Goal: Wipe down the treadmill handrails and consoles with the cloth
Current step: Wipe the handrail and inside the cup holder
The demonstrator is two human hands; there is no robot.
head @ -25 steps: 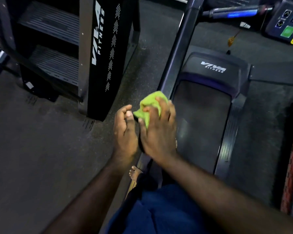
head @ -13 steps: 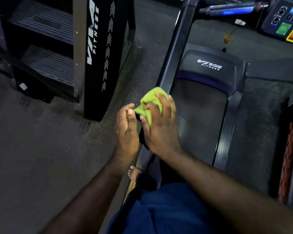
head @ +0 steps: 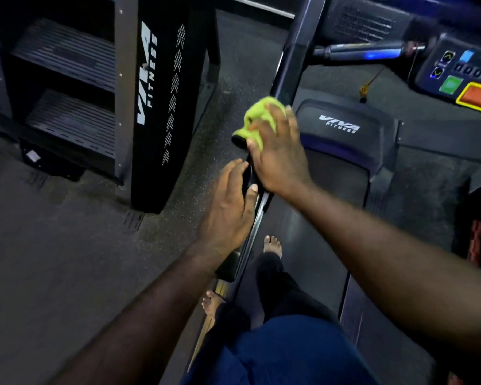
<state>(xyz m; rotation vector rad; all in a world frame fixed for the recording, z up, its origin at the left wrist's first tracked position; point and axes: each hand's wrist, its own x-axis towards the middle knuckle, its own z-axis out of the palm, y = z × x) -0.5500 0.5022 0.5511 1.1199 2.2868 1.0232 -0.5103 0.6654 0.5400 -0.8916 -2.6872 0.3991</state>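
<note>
Just above the frame's centre, the lime-green cloth is crumpled into a wad (edges blurred) against the dark treadmill handrail. The right hand grips it, fingers curled over. Below it, the left hand rests on the rail, fingers fairly straight.

Dark speckled floor, black step machine at left

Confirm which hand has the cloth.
The right hand, gripping the green cloth against the handrail. The left hand holds no cloth; its fingers rest on the handrail nearer the person.
</note>
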